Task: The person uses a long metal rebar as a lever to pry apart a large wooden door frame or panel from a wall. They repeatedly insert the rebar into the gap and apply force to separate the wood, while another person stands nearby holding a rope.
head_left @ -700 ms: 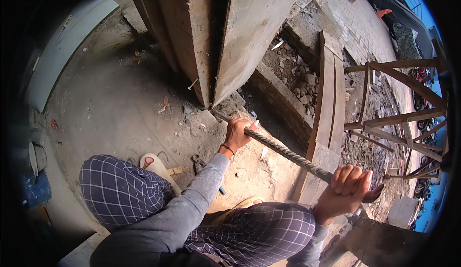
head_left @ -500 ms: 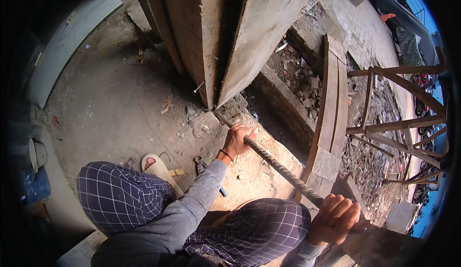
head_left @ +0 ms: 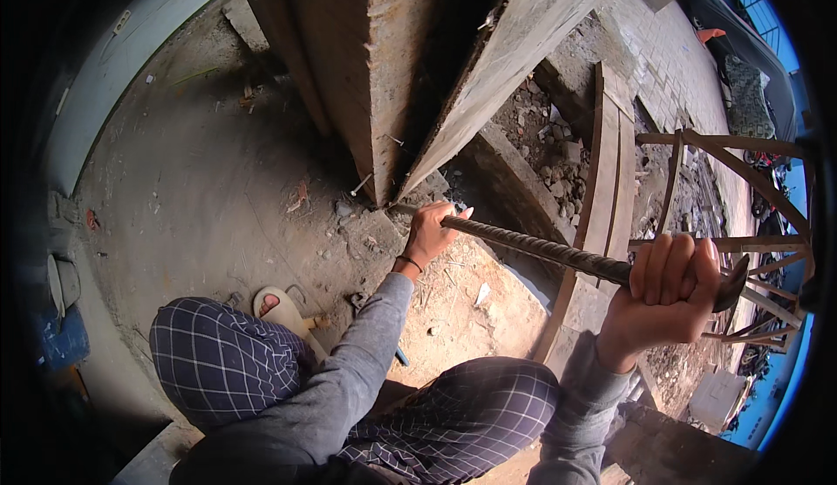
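A long ribbed crowbar (head_left: pixel 540 245) with a curved end slants from the foot of the wooden formwork boards (head_left: pixel 493 75) out to the right. My left hand (head_left: pixel 430 234), a dark band at its wrist, is closed around it near the boards. Farther up the shaft, just below the hook, my right hand (head_left: pixel 667 297) grips it with fingers wrapped over the top. The bar's far tip meets the bottom of the boards, where it is hidden from sight. Nails stick out of the boards, one nail (head_left: pixel 361 185) low on the left side.
Sunlit concrete (head_left: pixel 471 302) lies beneath the bar. A plank beam (head_left: pixel 602 171) and a wooden trestle frame (head_left: pixel 741 145) stand on the right, beside rubble (head_left: pixel 549 153). My sandalled foot (head_left: pixel 281 306) rests on the dusty floor. A blue container (head_left: pixel 65 337) sits far left.
My right hand has swung the crowbar's hooked end up and to the right, so the hook now shows. My left hand stays almost in place on the shaft.
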Motion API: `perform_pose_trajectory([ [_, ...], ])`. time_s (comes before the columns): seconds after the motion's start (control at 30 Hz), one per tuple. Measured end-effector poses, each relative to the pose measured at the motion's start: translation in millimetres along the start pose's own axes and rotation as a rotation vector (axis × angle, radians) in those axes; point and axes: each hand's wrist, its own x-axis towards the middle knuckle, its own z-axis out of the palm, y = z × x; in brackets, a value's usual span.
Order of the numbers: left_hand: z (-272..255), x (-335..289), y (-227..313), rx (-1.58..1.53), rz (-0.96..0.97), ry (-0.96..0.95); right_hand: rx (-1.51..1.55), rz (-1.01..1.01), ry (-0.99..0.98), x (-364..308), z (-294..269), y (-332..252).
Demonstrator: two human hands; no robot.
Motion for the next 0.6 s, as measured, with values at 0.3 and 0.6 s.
perform_pose_trajectory([
  [0.3, 47.8, -38.3, -28.7, 0.07, 0.122, 0.195, -0.021, -0.056, 0.127, -39.0, -72.1, -6.1],
  [0.6, 13.5, -25.6, 49.0, -0.02, 0.196, 0.181, 0.252, -0.079, -0.411, -28.8, -12.1, -89.1],
])
